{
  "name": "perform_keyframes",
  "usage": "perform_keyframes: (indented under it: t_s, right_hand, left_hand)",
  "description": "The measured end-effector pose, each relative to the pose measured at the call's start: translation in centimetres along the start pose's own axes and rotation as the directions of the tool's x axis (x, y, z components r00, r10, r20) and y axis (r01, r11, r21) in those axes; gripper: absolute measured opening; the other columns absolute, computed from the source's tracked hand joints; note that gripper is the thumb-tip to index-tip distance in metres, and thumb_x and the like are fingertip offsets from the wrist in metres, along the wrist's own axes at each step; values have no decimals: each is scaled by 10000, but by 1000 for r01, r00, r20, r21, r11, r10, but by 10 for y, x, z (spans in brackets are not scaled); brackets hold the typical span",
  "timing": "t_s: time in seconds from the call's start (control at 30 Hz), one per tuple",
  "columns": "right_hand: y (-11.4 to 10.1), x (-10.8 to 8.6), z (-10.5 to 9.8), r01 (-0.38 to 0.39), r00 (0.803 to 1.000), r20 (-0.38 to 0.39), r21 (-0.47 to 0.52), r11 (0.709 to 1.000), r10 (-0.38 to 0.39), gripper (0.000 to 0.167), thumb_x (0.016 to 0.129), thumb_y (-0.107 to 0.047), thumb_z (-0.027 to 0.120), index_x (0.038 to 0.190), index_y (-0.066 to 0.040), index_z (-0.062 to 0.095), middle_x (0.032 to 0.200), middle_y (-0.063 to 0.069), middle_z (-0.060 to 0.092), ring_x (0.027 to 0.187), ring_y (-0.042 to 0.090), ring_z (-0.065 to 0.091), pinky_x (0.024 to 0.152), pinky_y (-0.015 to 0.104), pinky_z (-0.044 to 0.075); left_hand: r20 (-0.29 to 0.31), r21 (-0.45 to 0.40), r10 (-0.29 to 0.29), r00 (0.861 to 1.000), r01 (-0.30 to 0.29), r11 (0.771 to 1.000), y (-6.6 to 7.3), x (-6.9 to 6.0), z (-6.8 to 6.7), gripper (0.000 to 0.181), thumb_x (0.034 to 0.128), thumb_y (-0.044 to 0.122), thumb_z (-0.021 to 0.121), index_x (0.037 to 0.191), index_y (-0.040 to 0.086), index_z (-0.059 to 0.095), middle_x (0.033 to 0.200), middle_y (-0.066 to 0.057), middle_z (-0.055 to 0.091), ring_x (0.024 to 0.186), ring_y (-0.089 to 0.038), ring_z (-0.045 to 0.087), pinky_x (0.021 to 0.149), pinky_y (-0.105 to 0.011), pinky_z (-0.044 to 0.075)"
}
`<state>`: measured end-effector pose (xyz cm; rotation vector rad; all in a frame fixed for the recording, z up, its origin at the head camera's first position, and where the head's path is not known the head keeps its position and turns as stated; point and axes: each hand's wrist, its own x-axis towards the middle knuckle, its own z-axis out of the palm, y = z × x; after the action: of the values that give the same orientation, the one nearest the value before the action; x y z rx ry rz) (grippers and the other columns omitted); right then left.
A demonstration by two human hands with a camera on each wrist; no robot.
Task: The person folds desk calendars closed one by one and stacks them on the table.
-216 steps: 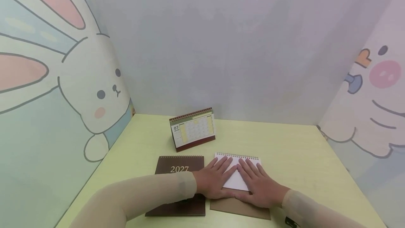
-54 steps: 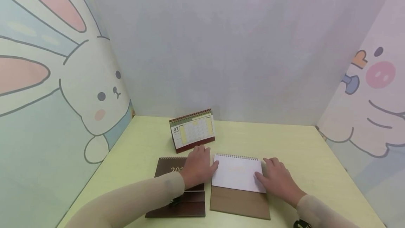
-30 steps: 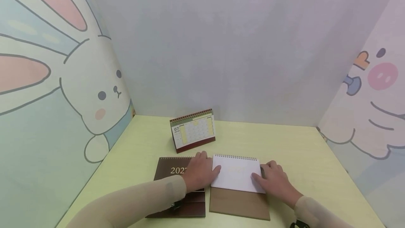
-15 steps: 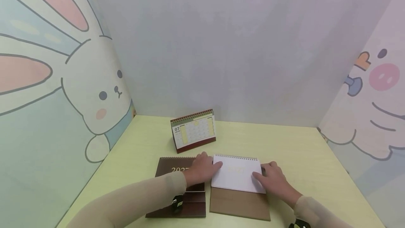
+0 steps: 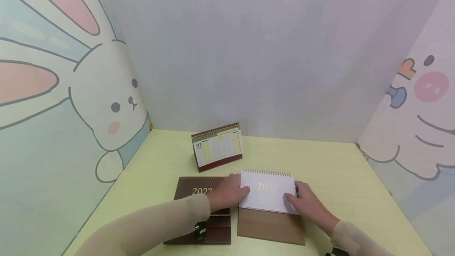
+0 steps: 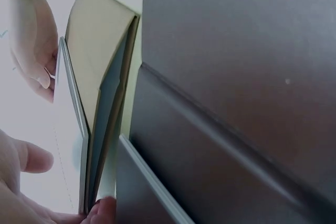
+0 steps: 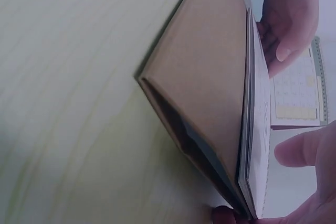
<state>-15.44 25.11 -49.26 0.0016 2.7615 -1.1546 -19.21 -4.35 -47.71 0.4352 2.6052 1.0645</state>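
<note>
A desk calendar with a white cover, gold lettering and a spiral along its far edge (image 5: 266, 194) lies on its brown card stand (image 5: 270, 226). My left hand (image 5: 229, 191) holds its left edge, thumb over the white cover. At the right edge, my right hand (image 5: 309, 204) grips in the same way. Both wrist views show the brown stand slightly parted, with a narrow dark gap inside: the left wrist view (image 6: 102, 51) and the right wrist view's stand (image 7: 205, 72). Fingertips (image 6: 102, 211) curl under the near edge in the left wrist view.
A dark brown 2027 desk calendar (image 5: 185, 189) lies flat to the left, partly under the left forearm. Behind stands an upright calendar (image 5: 218, 147) showing month 07. The pale yellow table (image 5: 330, 169) has printed cloth walls at its sides and a plain one behind.
Earlier both palms lay flat on the white cover. They then moved apart to its two side edges. The calendar has since shifted slightly away and tilted, and its gold lettering shows more clearly.
</note>
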Motion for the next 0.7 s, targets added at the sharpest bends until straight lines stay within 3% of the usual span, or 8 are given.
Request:
perform_keyframes:
  t_s: [0.1, 0.2, 0.3, 0.47, 0.6, 0.7]
  right_hand:
    - [-2, -2, -1, -15, 1000, 25, 5, 1000, 15, 652, 1104, -112, 639, 1599, 264, 444, 1646, 489, 541, 1508, 577, 619, 1304, 761, 507]
    - [-4, -4, -2, -37, 998, 45, -5, 999, 37, 743, 1097, -76, 578, 1676, 292, 293, 1740, 537, 381, 1654, 691, 435, 1343, 806, 419]
    - [-4, -6, -3, -47, 998, 47, -14, 999, 48, 754, 1114, -68, 544, 1711, 277, 238, 1770, 528, 329, 1673, 705, 384, 1349, 812, 402]
    - [-3, -6, -3, -41, 999, 30, -3, 999, 41, 732, 1130, -62, 540, 1727, 246, 250, 1736, 489, 402, 1566, 616, 529, 1304, 787, 488]
    - [-5, -7, -5, -37, 999, 20, 4, 999, 37, 728, 1130, -63, 564, 1713, 255, 264, 1662, 487, 473, 1462, 567, 604, 1246, 761, 553]
    - [-5, -7, -6, -35, 999, 14, 2, 999, 35, 723, 1130, -65, 583, 1697, 264, 279, 1596, 479, 527, 1388, 527, 646, 1209, 736, 586]
  left_hand:
    - [23, -36, 9, 1000, -8, 999, -1, 0, 1, 588, 1104, 212, 639, 1631, -46, 594, 1571, -191, 738, 1278, -247, 694, 1257, -561, 594]
    - [38, -54, 6, 999, -4, 999, -1, 0, 1, 650, 1104, 172, 633, 1713, -24, 515, 1707, -193, 654, 1449, -263, 663, 1395, -623, 479]
    - [31, -44, 18, 999, -17, 999, 0, -1, 1, 672, 1088, 122, 640, 1727, -30, 496, 1709, -205, 646, 1451, -282, 665, 1397, -636, 472]
    - [17, 6, 32, 999, -32, 999, -2, 1, 1, 730, 1069, 98, 655, 1745, -77, 446, 1714, -262, 608, 1440, -298, 648, 1393, -618, 479]
    - [-7, 31, 67, 998, -66, 997, -1, 2, -1, 689, 1032, 72, 669, 1671, -127, 506, 1560, -285, 693, 1330, -310, 689, 1295, -583, 567]
    - [-14, 41, 74, 997, -73, 996, 1, 1, -4, 722, 1021, 78, 669, 1677, -162, 483, 1549, -325, 681, 1352, -346, 687, 1300, -586, 561]
